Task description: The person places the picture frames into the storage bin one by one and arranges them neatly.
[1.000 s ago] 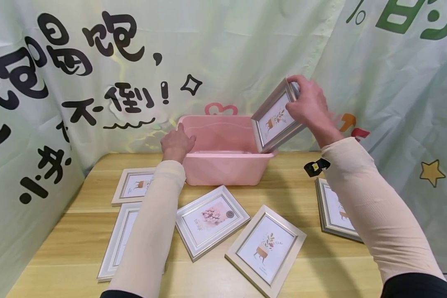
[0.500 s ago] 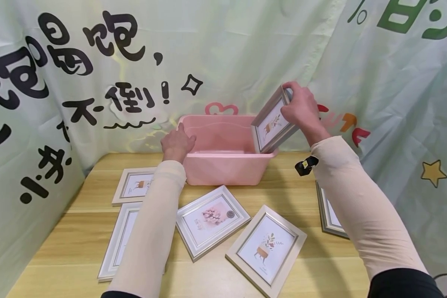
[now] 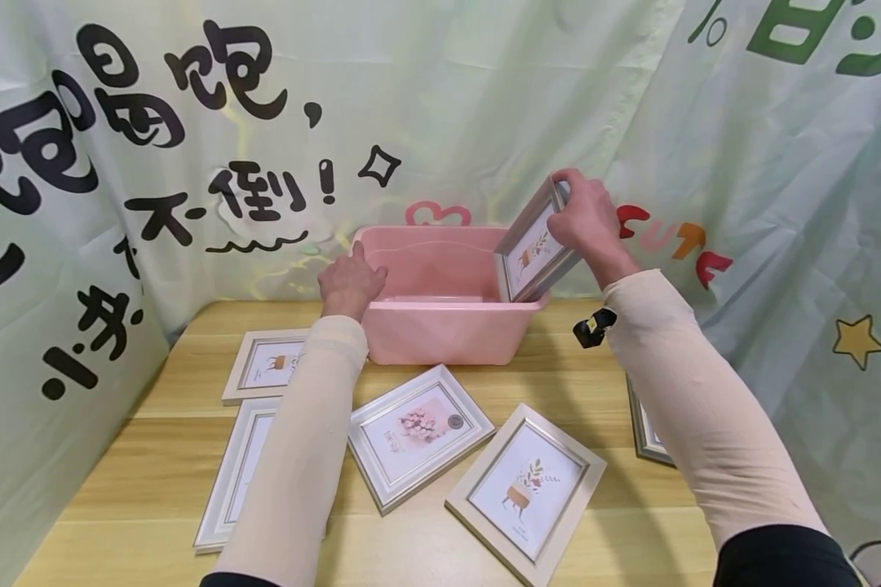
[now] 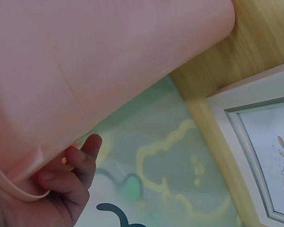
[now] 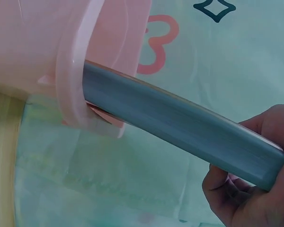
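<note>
The right hand [image 3: 586, 218] has its grip clamped on the upper end of the held frame [image 3: 534, 246], thumb on one face and fingers behind. That frame leans at the right end of the bin [image 3: 448, 334], its lower end inside and its upper end tilted out over the right rim. The right wrist view shows its long edge crossing that rim at what looks like contact; whether the lower end touches the bin's floor is hidden. The left hand [image 3: 352, 284] has its grip curled on the bin's left rim.

The slant looks like the main hazard. If the hand lets go at this tilt, the frame could tip outward over the rim and drop to the right, since much of it stands outside. Pushing it down without turning it more upright could wedge it against the rim, scrape its edge or lever the bin sideways; a loose hold on the left would make that worse. The one-ended hold could also let the frame pivot.

On the table [image 3: 396, 554], the blossom frame [image 3: 422, 438] lies just near of the bin, so a bin dragged toward the person could knock it. The left sleeve [image 3: 304, 424] passes over the near left frame [image 3: 233, 469] and might brush it when the arm draws back.
</note>
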`<state>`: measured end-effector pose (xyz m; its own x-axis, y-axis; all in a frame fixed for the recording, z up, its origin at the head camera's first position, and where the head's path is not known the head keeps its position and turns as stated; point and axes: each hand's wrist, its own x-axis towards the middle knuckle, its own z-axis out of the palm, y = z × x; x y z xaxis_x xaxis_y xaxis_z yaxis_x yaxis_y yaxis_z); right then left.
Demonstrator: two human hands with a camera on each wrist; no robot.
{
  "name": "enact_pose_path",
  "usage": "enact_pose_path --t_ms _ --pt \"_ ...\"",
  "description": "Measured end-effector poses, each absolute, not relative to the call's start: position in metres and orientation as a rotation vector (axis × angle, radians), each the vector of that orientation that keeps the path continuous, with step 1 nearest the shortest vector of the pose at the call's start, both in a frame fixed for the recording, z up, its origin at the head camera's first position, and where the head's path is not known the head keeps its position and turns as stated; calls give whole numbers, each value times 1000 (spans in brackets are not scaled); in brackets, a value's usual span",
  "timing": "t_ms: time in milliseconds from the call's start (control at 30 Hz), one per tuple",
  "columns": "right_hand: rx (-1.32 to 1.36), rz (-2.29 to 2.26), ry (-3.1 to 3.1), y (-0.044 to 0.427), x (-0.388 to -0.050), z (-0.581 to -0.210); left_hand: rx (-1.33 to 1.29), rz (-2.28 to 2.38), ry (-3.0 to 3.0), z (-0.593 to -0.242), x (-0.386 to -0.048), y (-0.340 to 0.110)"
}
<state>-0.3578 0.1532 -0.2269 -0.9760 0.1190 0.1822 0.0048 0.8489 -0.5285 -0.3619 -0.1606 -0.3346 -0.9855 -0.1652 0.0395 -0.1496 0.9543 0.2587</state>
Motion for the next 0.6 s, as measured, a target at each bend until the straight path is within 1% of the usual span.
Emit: enact_pose_path --t_ms 600 --pt "-133 828 -2829 149 -366 -245 241 -386 -3062 -333 -363 -161"
